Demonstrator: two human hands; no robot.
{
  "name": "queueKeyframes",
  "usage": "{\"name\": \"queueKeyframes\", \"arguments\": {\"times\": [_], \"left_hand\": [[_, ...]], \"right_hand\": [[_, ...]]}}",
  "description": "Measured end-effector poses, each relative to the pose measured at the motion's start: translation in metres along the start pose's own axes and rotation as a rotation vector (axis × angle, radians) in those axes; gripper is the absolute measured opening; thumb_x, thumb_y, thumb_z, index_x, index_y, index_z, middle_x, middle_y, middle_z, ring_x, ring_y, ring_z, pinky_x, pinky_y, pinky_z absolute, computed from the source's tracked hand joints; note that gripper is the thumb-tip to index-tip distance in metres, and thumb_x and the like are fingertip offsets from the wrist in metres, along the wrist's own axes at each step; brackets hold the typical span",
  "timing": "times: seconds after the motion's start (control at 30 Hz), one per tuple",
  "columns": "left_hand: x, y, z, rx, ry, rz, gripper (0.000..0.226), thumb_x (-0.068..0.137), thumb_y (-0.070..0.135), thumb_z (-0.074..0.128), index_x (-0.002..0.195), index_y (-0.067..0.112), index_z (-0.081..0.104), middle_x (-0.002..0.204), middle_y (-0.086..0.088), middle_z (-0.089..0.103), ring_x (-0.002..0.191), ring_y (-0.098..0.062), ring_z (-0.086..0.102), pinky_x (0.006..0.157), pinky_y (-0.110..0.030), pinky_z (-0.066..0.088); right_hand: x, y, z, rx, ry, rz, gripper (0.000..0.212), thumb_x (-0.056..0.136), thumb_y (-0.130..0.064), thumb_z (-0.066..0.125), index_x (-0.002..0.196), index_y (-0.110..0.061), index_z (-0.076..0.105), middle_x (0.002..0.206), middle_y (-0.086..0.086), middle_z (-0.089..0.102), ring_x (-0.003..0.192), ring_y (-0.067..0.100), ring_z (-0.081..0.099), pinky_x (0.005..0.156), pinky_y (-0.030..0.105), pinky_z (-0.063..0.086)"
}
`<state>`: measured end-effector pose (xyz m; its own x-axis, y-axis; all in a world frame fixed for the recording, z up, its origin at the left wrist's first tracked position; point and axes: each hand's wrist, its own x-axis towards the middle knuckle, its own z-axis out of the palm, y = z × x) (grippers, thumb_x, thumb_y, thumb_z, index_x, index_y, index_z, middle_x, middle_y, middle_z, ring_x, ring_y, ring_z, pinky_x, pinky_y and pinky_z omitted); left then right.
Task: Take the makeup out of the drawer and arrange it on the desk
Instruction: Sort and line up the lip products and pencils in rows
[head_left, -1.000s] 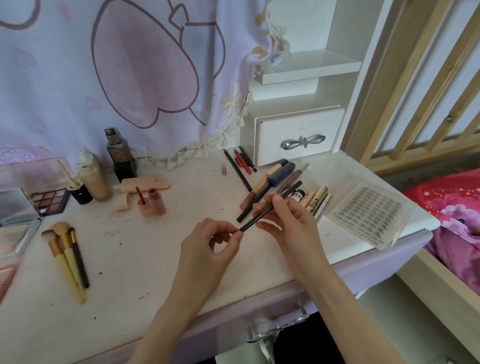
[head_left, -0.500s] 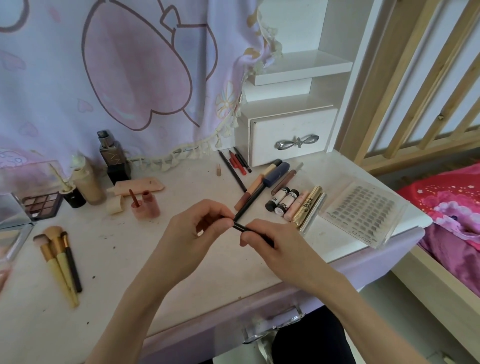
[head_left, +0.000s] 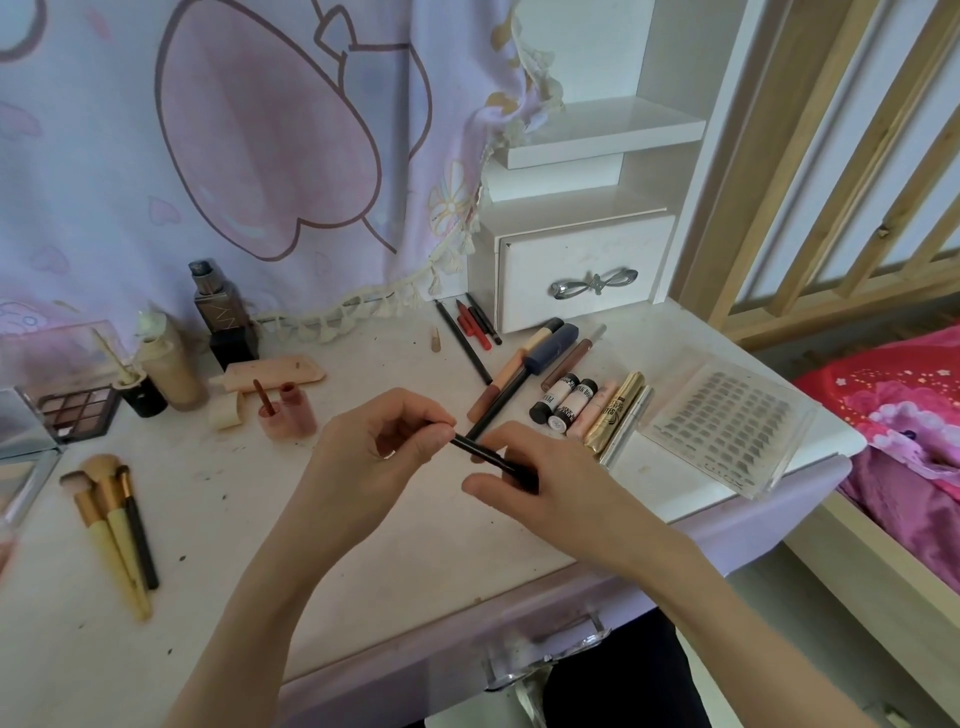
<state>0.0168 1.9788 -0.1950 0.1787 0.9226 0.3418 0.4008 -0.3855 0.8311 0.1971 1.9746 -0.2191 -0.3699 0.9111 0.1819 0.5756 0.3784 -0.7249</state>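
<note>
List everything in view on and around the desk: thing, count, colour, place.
brushes: 3, two yellow-handled and one black, desk front left
eyeshadow palette: 1, brown shades, far left
foundation bottles: 2, one beige, one dark, back left by the curtain
lip gloss: 1, pink, open, wand beside it
pencils: about 4, black and red, left of the small white drawer
tubes: 5 in a row, black-white, pink, gold, silver, desk right
lash tray: 1, clear, far right corner
black pencil: 1, held above the desk
left hand: fingers pinch the pencil's end
right hand: grips the pencil
</note>
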Motion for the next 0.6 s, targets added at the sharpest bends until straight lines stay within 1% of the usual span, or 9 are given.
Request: {"name": "queueKeyframes", "arguments": {"times": [0.1,0.17,0.23,0.27,0.33,0.4,0.47,0.53,0.6], "left_hand": [[0.001,-0.006,-0.005,-0.065,0.053,-0.026,0.014,0.082,0.01,0.064,0.08,0.024,0.065,0.062,0.014,0.062,0.056,0.002,0.053,0.056,-0.008,0.042],[0.003,-0.01,-0.011,-0.129,0.094,-0.065,0.004,0.078,0.02,0.065,0.082,0.023,0.066,0.061,0.01,0.063,0.054,0.0,0.053,0.056,-0.01,0.044],[0.006,-0.016,-0.014,-0.202,0.176,-0.095,0.009,0.076,0.026,0.064,0.083,0.02,0.066,0.061,0.008,0.063,0.054,-0.001,0.053,0.056,-0.011,0.045],[0.008,-0.019,-0.014,-0.231,0.233,-0.108,0.009,0.079,0.024,0.063,0.084,0.017,0.065,0.061,0.008,0.063,0.054,-0.002,0.053,0.056,-0.011,0.045],[0.014,-0.026,-0.009,-0.246,0.356,-0.165,0.005,0.083,0.018,0.064,0.084,0.013,0.064,0.062,0.009,0.064,0.054,-0.002,0.054,0.054,-0.01,0.045],[0.024,-0.034,0.003,-0.212,0.445,-0.267,0.001,0.084,0.016,0.064,0.084,0.016,0.063,0.067,0.007,0.066,0.054,0.0,0.056,0.054,-0.011,0.045],[0.038,-0.043,0.015,-0.137,0.496,-0.359,0.004,0.085,0.016,0.062,0.083,0.018,0.06,0.076,0.003,0.067,0.061,-0.001,0.059,0.056,-0.014,0.045],[0.055,-0.05,0.024,-0.036,0.537,-0.412,0.003,0.087,0.016,0.058,0.084,0.016,0.057,0.079,0.003,0.063,0.067,-0.004,0.056,0.053,-0.009,0.04],[0.071,-0.057,0.031,0.04,0.569,-0.429,0.004,0.087,0.014,0.055,0.084,0.013,0.053,0.076,0.006,0.055,0.064,-0.003,0.049,0.048,-0.007,0.038]], "right_hand": [[0.0,0.004,-0.01,-0.001,-0.027,0.063,0.015,0.083,-0.045,0.061,0.092,-0.035,0.053,0.065,-0.011,0.052,0.055,-0.001,0.046,0.053,0.012,0.036],[-0.001,0.007,-0.019,-0.03,-0.079,0.077,0.006,0.088,-0.035,0.058,0.093,-0.031,0.058,0.075,-0.008,0.057,0.059,0.002,0.047,0.056,0.014,0.038],[-0.001,0.009,-0.027,-0.041,-0.113,0.103,0.008,0.092,-0.028,0.055,0.095,-0.027,0.062,0.077,-0.008,0.061,0.065,0.006,0.053,0.06,0.016,0.041],[0.0,0.01,-0.031,-0.028,-0.107,0.123,0.011,0.093,-0.025,0.053,0.095,-0.025,0.064,0.075,-0.011,0.062,0.065,0.005,0.055,0.06,0.016,0.043],[0.004,0.011,-0.036,0.036,-0.062,0.164,0.015,0.094,-0.023,0.051,0.093,-0.019,0.066,0.063,-0.012,0.063,0.055,0.0,0.053,0.052,0.013,0.04],[0.014,0.009,-0.038,0.146,0.006,0.213,0.018,0.096,-0.023,0.048,0.094,-0.016,0.065,0.056,-0.006,0.064,0.045,0.002,0.051,0.044,0.013,0.039],[0.031,0.006,-0.037,0.201,0.075,0.249,0.021,0.097,-0.025,0.046,0.095,-0.017,0.065,0.053,-0.002,0.065,0.041,0.007,0.051,0.039,0.015,0.039],[0.054,0.003,-0.033,0.12,0.112,0.261,0.027,0.097,-0.028,0.044,0.09,-0.012,0.064,0.05,-0.004,0.065,0.042,0.006,0.053,0.044,0.015,0.041],[0.08,0.002,-0.028,-0.011,0.15,0.259,0.033,0.095,-0.033,0.045,0.085,-0.008,0.063,0.053,-0.001,0.066,0.056,0.009,0.06,0.061,0.02,0.047]]}}
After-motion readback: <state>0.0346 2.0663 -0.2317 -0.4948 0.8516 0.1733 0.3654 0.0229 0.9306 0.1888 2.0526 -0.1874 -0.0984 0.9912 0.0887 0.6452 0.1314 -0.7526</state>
